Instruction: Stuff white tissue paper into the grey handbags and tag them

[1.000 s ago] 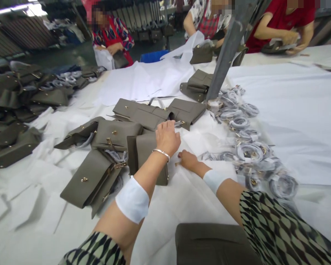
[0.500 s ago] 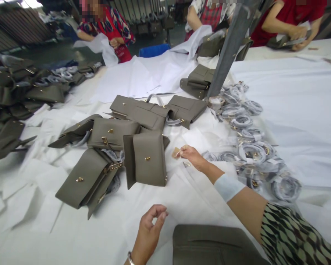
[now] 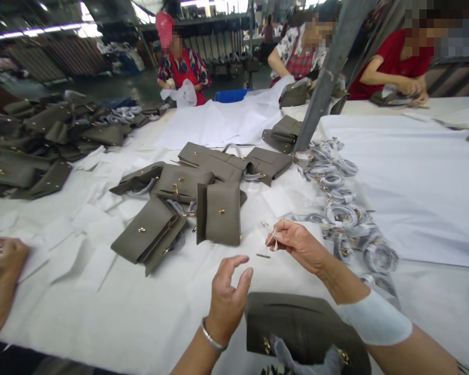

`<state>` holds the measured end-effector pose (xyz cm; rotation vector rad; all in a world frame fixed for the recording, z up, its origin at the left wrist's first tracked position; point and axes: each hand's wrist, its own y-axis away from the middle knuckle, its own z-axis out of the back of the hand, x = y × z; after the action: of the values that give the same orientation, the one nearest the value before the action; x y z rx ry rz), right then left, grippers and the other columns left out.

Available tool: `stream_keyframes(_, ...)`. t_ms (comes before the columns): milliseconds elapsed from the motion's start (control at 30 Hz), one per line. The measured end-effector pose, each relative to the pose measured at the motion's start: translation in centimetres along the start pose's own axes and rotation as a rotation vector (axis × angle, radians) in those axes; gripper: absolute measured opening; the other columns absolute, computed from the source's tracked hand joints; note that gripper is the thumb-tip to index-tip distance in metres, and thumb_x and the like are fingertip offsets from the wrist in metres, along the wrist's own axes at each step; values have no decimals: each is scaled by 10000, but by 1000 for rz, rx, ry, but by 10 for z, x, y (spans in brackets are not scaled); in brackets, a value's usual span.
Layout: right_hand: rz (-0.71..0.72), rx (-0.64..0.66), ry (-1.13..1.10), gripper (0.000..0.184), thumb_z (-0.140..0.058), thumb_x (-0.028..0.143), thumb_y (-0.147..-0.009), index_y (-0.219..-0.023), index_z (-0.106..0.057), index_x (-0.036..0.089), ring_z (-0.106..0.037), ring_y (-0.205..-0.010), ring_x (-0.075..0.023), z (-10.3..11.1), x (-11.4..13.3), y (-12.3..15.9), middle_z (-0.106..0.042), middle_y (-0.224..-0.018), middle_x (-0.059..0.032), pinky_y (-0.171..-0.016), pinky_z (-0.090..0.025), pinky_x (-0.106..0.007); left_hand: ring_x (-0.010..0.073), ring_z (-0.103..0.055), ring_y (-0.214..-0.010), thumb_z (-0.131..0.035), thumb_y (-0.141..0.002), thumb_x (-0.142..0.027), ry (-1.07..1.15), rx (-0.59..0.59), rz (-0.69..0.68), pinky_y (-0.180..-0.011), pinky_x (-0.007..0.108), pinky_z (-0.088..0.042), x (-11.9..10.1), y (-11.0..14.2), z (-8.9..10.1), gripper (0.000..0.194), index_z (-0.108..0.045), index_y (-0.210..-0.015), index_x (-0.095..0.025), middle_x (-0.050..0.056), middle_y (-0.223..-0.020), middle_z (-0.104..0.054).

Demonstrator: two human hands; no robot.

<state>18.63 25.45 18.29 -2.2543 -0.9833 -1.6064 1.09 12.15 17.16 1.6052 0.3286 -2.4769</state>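
Observation:
My right hand (image 3: 297, 242) is over the white table, its fingertips pinched on a thin white string (image 3: 275, 240); whether the small tan tag is still at its end I cannot make out. A thin dark strip (image 3: 263, 255) shows just below those fingers. To the left, my left hand (image 3: 230, 286) is empty, thumb and forefinger apart. An olive-grey handbag (image 3: 297, 323) lies right in front of me, with gold rings and a plastic-wrapped handle. Beyond my hands, a handbag with a gold turn lock (image 3: 221, 216) stands closest.
Several more handbags (image 3: 148, 232) lie ahead. Wrapped coiled straps (image 3: 342, 213) line the right of a grey post (image 3: 328, 78). White sheets (image 3: 66, 255) and a bag pile (image 3: 54, 130) are at left. A co-worker's hand (image 3: 10, 255) is at the left edge; several people work across the table.
My view has tilted up and shifted left. My right hand has drawn back toward me with the string, nearer my left hand. My left thumb and forefinger have spread apart.

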Motion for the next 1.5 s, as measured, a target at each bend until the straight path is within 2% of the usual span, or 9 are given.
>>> stream_keyframes(100, 21, -6, 194, 226, -682, 348, -793, -826, -554, 166, -616, -755, -156, -28, 5, 33, -689, -859, -69, -718, -484, -312, 230, -542, -1105, -653, -808, -290, 102, 44, -40, -986, 363, -402, -21, 2, -7, 376, -556, -1162, -208, 86, -1159, -605)
stream_keyframes(300, 55, -59, 256, 219, -717, 349, -739, -781, -586, 179, -646, -837, -197, -66, -1, 75, -692, -832, -51, -790, -506, -351, 192, -591, -943, -590, -851, -273, 186, 71, -25, -881, 317, -448, -32, 28, -12, 159, -609, -985, -189, 59, -968, -650)
stream_keyframes(467, 108, -124, 363, 199, -719, 343, -722, -771, -617, 179, -614, -710, -162, -76, -17, 91, -673, -771, -30, -665, -508, -300, 157, -587, -801, -555, -871, -270, 215, 127, 17, -784, 280, -450, -28, 50, 7, 129, -624, -918, -172, 41, -839, -643)
stream_keyframes(600, 137, -169, 491, 145, -671, 311, -758, -789, -631, 175, -567, -663, -139, -77, -33, 98, -649, -740, -22, -598, -458, -263, 113, -542, -611, -585, -855, -345, 421, 262, 216, -627, 233, -433, -20, 74, 29, 195, -585, -829, -152, 6, -647, -601)
stream_keyframes(733, 83, -86, 567, 126, -625, 301, -783, -819, -614, 180, -567, -667, -137, -75, -52, 103, -635, -729, -6, -613, -444, -257, 67, -410, -415, -587, -842, -425, 515, 536, 416, -424, 186, -315, -11, 100, 43, 278, -585, -879, -150, 0, -582, -608)
stream_keyframes(833, 17, 76, 789, 111, -563, 262, -814, -877, -625, 195, -577, -704, -148, -72, -59, 112, -650, -775, -5, -651, -436, -266, 92, -490, -518, -537, -872, -408, 366, 630, 364, -515, 206, -375, -1, 112, 46, 272, -627, -905, -153, 40, -712, -672)
stream_keyframes(1000, -16, 266, 1156, 194, -573, 309, -832, -994, -651, 236, -591, -873, -218, -61, -51, 155, -672, -950, -44, -791, -435, -336, 172, -582, -810, -531, -864, -373, 237, 588, 339, -762, 273, -426, 14, 123, 46, 247, -654, -870, -159, 50, -849, -681)
stream_keyframes(1300, -154, 7, 1178, 275, -470, 387, -900, -1038, -668, 254, -579, -1022, -264, 7, -70, 260, -658, -1069, -97, -913, -446, -422, 166, -584, -805, -526, -866, -347, 304, 491, 312, -751, 264, -434, 6, 124, 20, 219, -653, -873, -170, 47, -860, -674)
stream_keyframes(1500, -210, 155, 1179, 363, -319, 328, -961, -1136, -599, 176, -573, -1038, -250, 4, -93, 260, -633, -1132, -119, -936, -436, -421, 181, -600, -760, -536, -854, -399, 108, 443, 262, -725, 264, -450, 18, 119, -10, 226, -654, -864, -207, 17, -777, -677)
